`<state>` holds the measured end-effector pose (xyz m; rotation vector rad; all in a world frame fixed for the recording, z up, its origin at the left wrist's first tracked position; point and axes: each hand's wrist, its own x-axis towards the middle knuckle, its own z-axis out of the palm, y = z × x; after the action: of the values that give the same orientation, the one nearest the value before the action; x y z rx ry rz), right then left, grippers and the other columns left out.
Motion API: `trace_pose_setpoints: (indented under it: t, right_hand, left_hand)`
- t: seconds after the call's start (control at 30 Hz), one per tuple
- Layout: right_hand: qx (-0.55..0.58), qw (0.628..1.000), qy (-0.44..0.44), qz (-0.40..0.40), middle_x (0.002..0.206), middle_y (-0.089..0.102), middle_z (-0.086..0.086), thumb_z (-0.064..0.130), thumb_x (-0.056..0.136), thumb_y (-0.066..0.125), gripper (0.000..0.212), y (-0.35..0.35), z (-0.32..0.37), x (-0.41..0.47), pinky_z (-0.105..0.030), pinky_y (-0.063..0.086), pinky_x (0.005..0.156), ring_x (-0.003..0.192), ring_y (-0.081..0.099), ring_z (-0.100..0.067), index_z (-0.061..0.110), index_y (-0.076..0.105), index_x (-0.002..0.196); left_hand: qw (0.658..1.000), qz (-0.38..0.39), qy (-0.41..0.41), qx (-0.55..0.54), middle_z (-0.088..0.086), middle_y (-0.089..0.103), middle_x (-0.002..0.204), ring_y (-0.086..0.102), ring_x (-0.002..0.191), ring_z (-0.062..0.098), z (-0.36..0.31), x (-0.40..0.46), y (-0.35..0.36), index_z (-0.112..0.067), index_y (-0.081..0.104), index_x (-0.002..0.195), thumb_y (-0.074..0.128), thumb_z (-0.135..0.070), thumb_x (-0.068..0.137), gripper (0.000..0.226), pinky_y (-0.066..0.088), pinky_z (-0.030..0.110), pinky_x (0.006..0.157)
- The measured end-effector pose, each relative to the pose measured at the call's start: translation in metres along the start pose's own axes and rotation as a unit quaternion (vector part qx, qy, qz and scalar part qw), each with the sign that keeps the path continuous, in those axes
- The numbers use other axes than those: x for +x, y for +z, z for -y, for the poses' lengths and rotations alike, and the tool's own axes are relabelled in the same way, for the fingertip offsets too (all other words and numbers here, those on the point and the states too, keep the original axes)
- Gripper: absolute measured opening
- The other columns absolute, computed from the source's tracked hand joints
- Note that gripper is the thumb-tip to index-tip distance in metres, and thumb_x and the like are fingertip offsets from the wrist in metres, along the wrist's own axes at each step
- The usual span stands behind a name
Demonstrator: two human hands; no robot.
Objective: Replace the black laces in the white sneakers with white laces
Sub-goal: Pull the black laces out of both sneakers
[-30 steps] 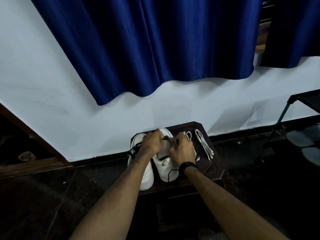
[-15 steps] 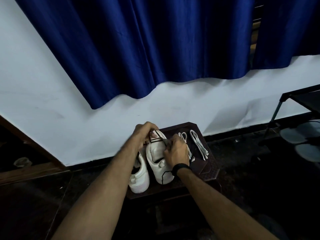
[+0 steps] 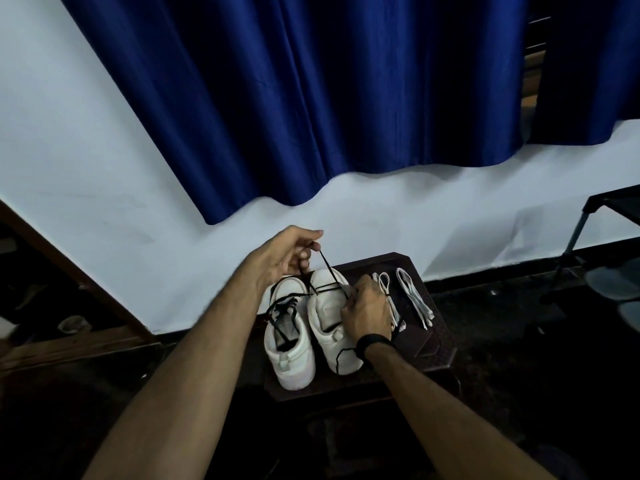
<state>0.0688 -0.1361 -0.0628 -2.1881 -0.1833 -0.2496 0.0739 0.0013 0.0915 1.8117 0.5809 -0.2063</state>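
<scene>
Nearest you, the white sneakers stand side by side on the dark tabletop (image 3: 434,348), toes toward the wall: the left sneaker (image 3: 289,344) with a loose tangle of black lace (image 3: 282,308) across its open throat, the right sneaker (image 3: 330,323) nearly stripped. Your right hand (image 3: 367,311) is pressed closed against the right sneaker's side, steadying it; whether those fingers also pinch any lace you cannot tell from here. A black strand (image 3: 341,356) trails down that shoe's heel close to your black wristband (image 3: 375,341), and it could catch there if you shift the wrist. Farther out, your left hand (image 3: 284,254) is raised clear of the shoes, thumb and fingers clamped on the end of the taut black lace (image 3: 327,268) that runs down to the eyelets near the toe. Pull too sharply and the light shoe may tip or slide off the stool-like tabletop, or the lace may jam in the last eyelets. Just right of the shoes lie the two folded white laces (image 3: 414,297), one touching your right hand and easily swept to the floor. Beyond hang the white wall (image 3: 104,174) and blue curtain (image 3: 311,98).
</scene>
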Motion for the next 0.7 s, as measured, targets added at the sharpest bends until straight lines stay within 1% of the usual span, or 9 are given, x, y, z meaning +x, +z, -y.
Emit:
trace_pose_setpoints:
  t: [0.07,0.13,0.17,0.23,0.3,0.37,0.47,0.6,0.7]
  right_hand:
    - [-0.002,1.000,0.002,0.001,0.096,0.060,-0.013,0.015,0.087,0.053,0.009,0.000,0.001,0.000,-0.045,0.048,0.071,0.087,0.061,-0.037,0.010,0.049,0.093]
    - [-0.001,1.000,0.002,0.000,0.098,0.059,-0.015,0.013,0.086,0.052,0.011,-0.001,0.001,-0.001,-0.046,0.047,0.072,0.088,0.060,-0.038,0.008,0.050,0.096]
    - [-0.001,1.000,0.000,0.000,0.099,0.059,-0.015,0.012,0.084,0.051,0.014,-0.002,0.002,-0.001,-0.046,0.047,0.073,0.089,0.060,-0.038,0.007,0.050,0.097]
    - [-0.003,1.000,-0.006,0.001,0.101,0.059,-0.016,0.009,0.082,0.051,0.017,-0.003,0.002,-0.002,-0.046,0.046,0.073,0.090,0.060,-0.038,0.006,0.050,0.098]
    - [-0.005,1.000,-0.006,-0.003,0.100,0.058,-0.015,0.006,0.080,0.051,0.017,-0.001,0.004,-0.003,-0.046,0.046,0.070,0.088,0.059,-0.038,0.006,0.050,0.098]
    - [-0.025,0.999,-0.038,-0.026,0.097,0.056,-0.012,0.000,0.077,0.050,0.021,0.000,0.006,-0.003,-0.044,0.044,0.067,0.085,0.056,-0.036,0.008,0.051,0.096]
    - [-0.121,0.978,-0.167,-0.032,0.097,0.054,-0.009,-0.004,0.064,0.056,0.039,0.001,0.005,0.006,-0.039,0.040,0.070,0.084,0.049,-0.030,0.011,0.053,0.100]
    - [-0.148,0.963,-0.220,0.055,0.110,0.065,-0.005,0.036,0.085,0.063,0.037,0.002,0.003,0.022,-0.041,0.041,0.082,0.103,0.052,-0.030,0.018,0.064,0.117]
    - [-0.126,0.962,-0.225,0.094,0.103,0.068,0.002,0.046,0.092,0.055,0.028,0.003,0.010,0.029,-0.040,0.032,0.082,0.106,0.049,-0.027,0.027,0.068,0.108]
  left_hand:
    - [0.966,-0.036,-0.002,0.255,-0.004,0.045,0.046,0.040,0.038,0.011,-0.014,-0.013,0.000,-0.010,0.063,0.075,0.071,-0.027,0.086,0.022,0.038,0.022,0.048]
    - [0.937,-0.040,-0.001,0.346,0.000,0.052,0.046,0.053,0.040,0.015,-0.028,-0.024,0.004,-0.010,0.060,0.068,0.072,-0.023,0.084,0.024,0.041,0.020,0.045]
    - [0.957,-0.022,0.007,0.291,0.003,0.055,0.048,0.063,0.047,0.018,-0.029,-0.025,0.004,-0.011,0.056,0.067,0.072,-0.023,0.084,0.026,0.046,0.022,0.048]
    - [0.998,0.038,0.018,0.047,0.005,0.057,0.054,0.073,0.070,0.025,-0.026,-0.025,0.001,-0.014,0.053,0.070,0.069,-0.028,0.087,0.027,0.053,0.027,0.065]
    - [0.987,0.060,0.043,-0.140,0.002,0.055,0.058,0.072,0.074,0.022,-0.017,-0.024,-0.002,-0.012,0.059,0.079,0.061,-0.030,0.093,0.022,0.052,0.028,0.071]
    - [0.985,0.049,0.057,-0.157,0.000,0.057,0.062,0.071,0.072,0.019,-0.011,-0.023,-0.004,-0.008,0.064,0.092,0.052,-0.025,0.099,0.022,0.053,0.026,0.070]
    - [0.986,0.052,0.083,-0.137,0.001,0.069,0.076,0.073,0.086,0.021,-0.009,-0.026,-0.003,-0.005,0.066,0.107,0.042,-0.010,0.101,0.025,0.055,0.027,0.082]
    - [0.981,0.064,0.133,-0.130,0.007,0.074,0.102,0.069,0.105,0.020,-0.004,-0.024,0.008,-0.006,0.062,0.123,0.042,-0.003,0.100,0.030,0.046,0.033,0.102]
    - [0.978,0.073,0.157,-0.115,0.007,0.073,0.106,0.068,0.109,0.020,0.007,-0.019,0.017,-0.011,0.064,0.121,0.045,-0.001,0.099,0.031,0.045,0.032,0.103]
